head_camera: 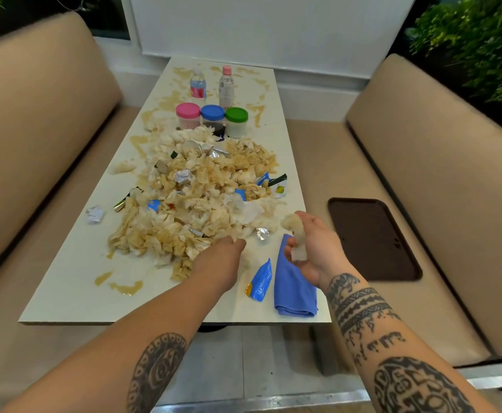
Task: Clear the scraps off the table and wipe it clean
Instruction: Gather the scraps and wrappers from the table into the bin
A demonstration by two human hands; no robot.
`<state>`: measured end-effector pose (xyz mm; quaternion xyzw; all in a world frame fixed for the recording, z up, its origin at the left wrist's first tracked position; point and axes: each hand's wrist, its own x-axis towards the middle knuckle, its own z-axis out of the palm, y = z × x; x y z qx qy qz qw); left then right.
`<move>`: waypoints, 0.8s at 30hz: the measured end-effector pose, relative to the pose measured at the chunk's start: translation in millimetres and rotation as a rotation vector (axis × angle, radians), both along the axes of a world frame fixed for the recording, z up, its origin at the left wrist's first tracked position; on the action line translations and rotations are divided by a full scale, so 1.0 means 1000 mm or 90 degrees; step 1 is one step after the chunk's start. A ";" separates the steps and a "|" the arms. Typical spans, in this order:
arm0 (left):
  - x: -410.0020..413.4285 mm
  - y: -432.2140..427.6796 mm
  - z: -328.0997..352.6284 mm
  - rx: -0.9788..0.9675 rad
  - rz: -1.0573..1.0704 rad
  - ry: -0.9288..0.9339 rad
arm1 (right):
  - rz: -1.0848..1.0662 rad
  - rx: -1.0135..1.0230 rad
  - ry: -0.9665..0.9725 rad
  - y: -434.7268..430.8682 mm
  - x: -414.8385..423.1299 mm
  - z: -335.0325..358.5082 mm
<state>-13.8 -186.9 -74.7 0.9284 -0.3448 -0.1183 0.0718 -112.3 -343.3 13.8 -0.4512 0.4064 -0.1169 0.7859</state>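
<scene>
Between two tan booth seats (44, 120) stands a long pale table (65, 287), and it is very messy. We see a big heap of crumpled, stained tissues and wrappers (196, 198) down the middle, with brown spills (126, 287) near the front edge and more at the far end. Behind the heap stand three tubs with pink, blue and green lids (212, 117) and two water bottles (211, 84).

We are at the picking-up part. Wiping has not started, because the folded blue cloth (294, 290) lies unused on the near right corner, next to a blue snack wrapper (260, 281).

Our right hand (315, 248) is curled around a wad of dirty tissue (296, 234), with its fingers closed on it, held just above the cloth. Our left hand (220, 260) rests palm down at the near edge of the heap. Its fingers are hidden in the scraps, so we cannot tell if it has grabbed anything.

A dark brown tray (375, 239) sits empty on the right seat, near our full hand. We think the wad should go there next, though we see no bin. Then we must scoop again many times. The wet tissues may fall apart or drip, so small handfuls seem best. The tubs and bottles will need moving before we wipe.
</scene>
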 end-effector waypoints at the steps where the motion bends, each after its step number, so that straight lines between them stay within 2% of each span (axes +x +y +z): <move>1: 0.001 -0.001 -0.002 0.006 -0.014 -0.013 | -0.001 -0.010 0.018 0.001 -0.001 0.001; 4: 0.000 -0.002 -0.007 0.005 -0.033 -0.026 | 0.025 -0.063 0.042 0.003 -0.004 0.001; 6: 0.001 -0.001 -0.007 -0.046 -0.016 -0.031 | 0.057 -0.119 0.063 0.003 -0.004 -0.006; 12: 0.006 0.011 0.029 -0.399 0.123 0.073 | 0.250 -0.356 0.240 0.011 -0.004 -0.042; 16: 0.003 0.024 0.064 -0.581 0.305 0.267 | 0.337 -0.537 0.318 0.019 -0.004 -0.075; 20: 0.015 0.041 0.071 -0.764 0.486 0.475 | 0.371 -0.613 0.399 0.033 -0.003 -0.093; 24: 0.029 0.068 0.065 -0.883 0.585 0.575 | 0.399 -0.688 0.468 0.041 -0.001 -0.099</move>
